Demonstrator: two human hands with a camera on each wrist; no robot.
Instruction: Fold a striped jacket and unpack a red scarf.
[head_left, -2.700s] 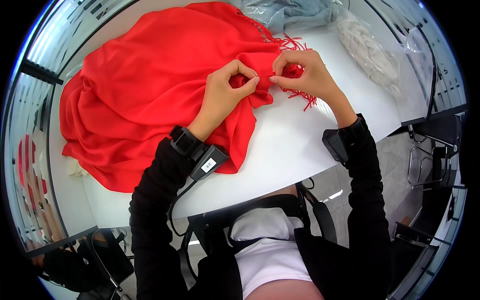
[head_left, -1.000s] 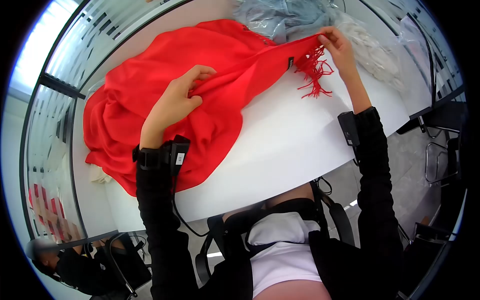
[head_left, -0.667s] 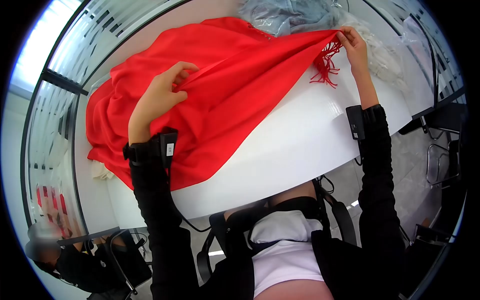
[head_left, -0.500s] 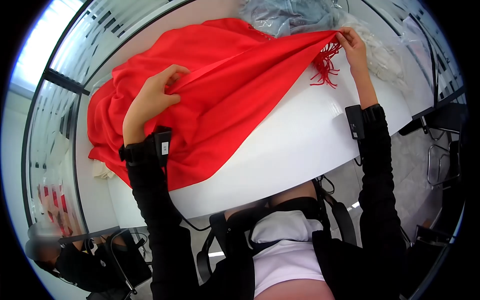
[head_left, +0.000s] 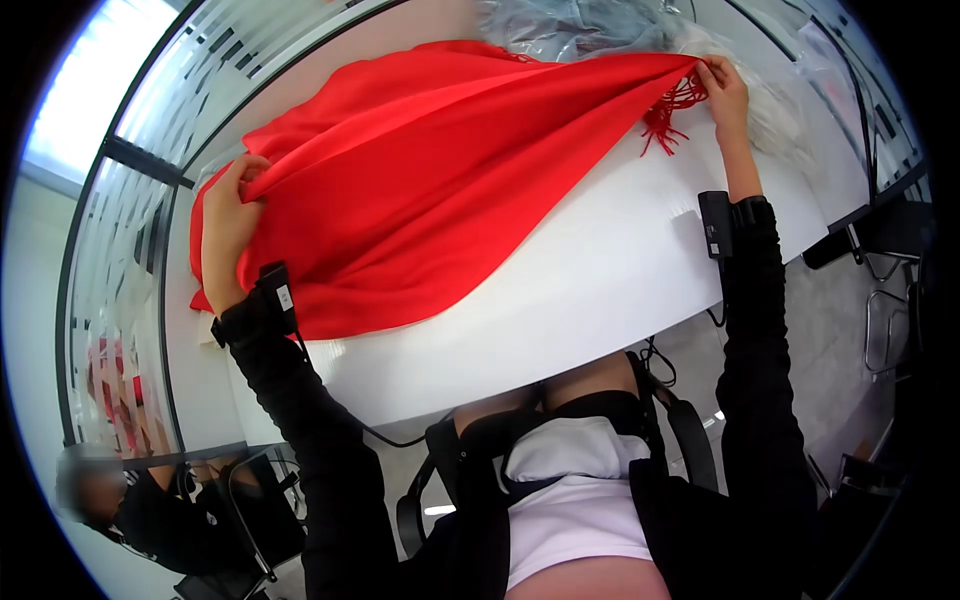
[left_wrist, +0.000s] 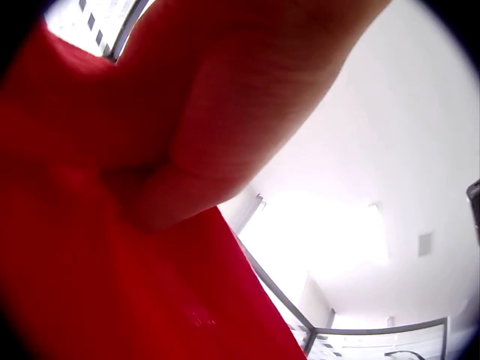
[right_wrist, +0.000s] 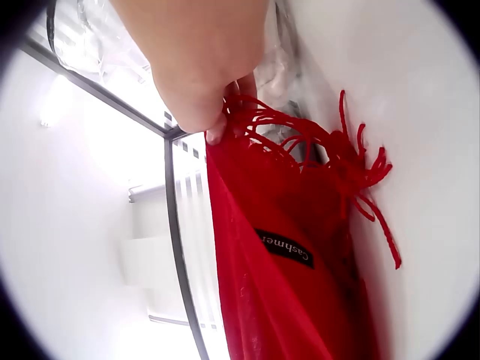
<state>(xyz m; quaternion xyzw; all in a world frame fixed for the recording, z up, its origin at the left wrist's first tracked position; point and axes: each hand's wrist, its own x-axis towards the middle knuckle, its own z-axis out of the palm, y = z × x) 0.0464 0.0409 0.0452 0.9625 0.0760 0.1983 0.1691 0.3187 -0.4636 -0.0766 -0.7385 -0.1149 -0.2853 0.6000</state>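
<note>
A red scarf (head_left: 430, 170) with a fringed end spreads across the white table. My right hand (head_left: 729, 98) pinches its far right corner beside the tassels. In the right wrist view the fringe (right_wrist: 330, 154) hangs over the tabletop, and a black label (right_wrist: 285, 248) on the scarf shows part of the word "Cashmere". At the left end, my left hand (head_left: 228, 225) holds the scarf's upper edge, which is drawn fairly straight between both hands. Thumb and finger close on the red cloth (left_wrist: 112, 247) in the left wrist view; the fingertips are partly hidden.
Clear plastic bags stand along the back, one with grey-blue fabric (head_left: 580, 25), another with off-white fabric (head_left: 775, 115). A glass partition (head_left: 120, 270) borders the left side. The white table (head_left: 560, 300) has its front edge near my lap. Another person (head_left: 170, 515) sits at lower left.
My left hand has slid left along the scarf's edge to its left end. My right hand has carried the fringed corner outward to the right, so the bunched cloth is now stretched wider and flatter.
</note>
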